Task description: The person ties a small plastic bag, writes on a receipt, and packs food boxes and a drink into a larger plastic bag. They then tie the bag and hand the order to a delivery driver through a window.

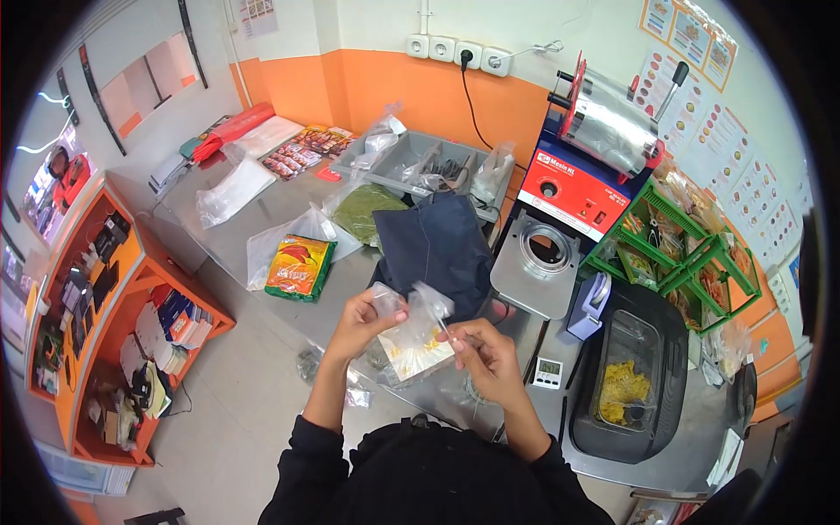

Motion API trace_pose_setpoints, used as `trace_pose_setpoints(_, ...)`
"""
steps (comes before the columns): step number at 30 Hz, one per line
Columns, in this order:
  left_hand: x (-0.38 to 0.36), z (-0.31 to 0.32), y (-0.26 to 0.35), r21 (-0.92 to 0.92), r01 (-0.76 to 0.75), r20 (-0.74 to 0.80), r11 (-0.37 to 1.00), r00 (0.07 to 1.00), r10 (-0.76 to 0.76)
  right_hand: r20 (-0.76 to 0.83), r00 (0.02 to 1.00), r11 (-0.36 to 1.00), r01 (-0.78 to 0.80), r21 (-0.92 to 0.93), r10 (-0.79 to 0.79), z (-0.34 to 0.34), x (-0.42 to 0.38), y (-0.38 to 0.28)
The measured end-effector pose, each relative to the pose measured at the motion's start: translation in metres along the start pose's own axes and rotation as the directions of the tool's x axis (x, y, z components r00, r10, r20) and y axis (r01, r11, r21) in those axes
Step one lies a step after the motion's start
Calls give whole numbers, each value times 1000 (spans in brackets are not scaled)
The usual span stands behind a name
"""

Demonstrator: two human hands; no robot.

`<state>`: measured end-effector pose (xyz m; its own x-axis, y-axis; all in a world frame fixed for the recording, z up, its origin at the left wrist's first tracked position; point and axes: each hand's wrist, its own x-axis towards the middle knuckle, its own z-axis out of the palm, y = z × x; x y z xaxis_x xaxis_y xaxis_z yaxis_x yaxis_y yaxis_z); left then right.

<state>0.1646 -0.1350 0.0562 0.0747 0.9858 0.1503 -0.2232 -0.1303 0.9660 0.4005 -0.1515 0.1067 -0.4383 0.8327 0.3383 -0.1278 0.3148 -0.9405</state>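
My left hand (pixel 366 325) pinches the upper left of a clear plastic bag (pixel 430 304) between thumb and fingers. At the bag's right side, my right hand (pixel 486 357) has its fingers closed on the edge; a thin dark bit shows at its fingertips, too small to name. A pale card-like sheet with yellow marks (pixel 415 354) shows through or just below the bag. Behind the bag lies a dark blue cloth (pixel 433 249). A yellow-and-green packet (pixel 300 268) lies to the left of it, on another clear bag.
On the right stand a cup sealing machine (pixel 567 188), a lilac tape dispenser (pixel 590 306), a small timer (pixel 548 374) and a black container of yellow food (pixel 623 392). A grey divided tray (pixel 402 173) is at the back. Green baskets (pixel 662 227) stand by the wall.
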Motion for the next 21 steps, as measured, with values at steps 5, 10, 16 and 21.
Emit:
trace_pose_setpoints(5,-2,6,-10,-104,-36,49,994,998,41,-46,998,984,38,173,-30,1,3,19)
trace_pose_setpoints(10,-12,30,11,287,-158,20,945,987,159,21,995,984,97,149,-101,5,6,19)
trace_pose_setpoints(16,-23,40,4,395,-425,313,814,896,315,-6,979,952,195,-238,-202,20,5,22)
trace_pose_setpoints(21,-31,44,12,503,-419,296,756,905,305,-88,983,972,143,-184,-162,20,1,23)
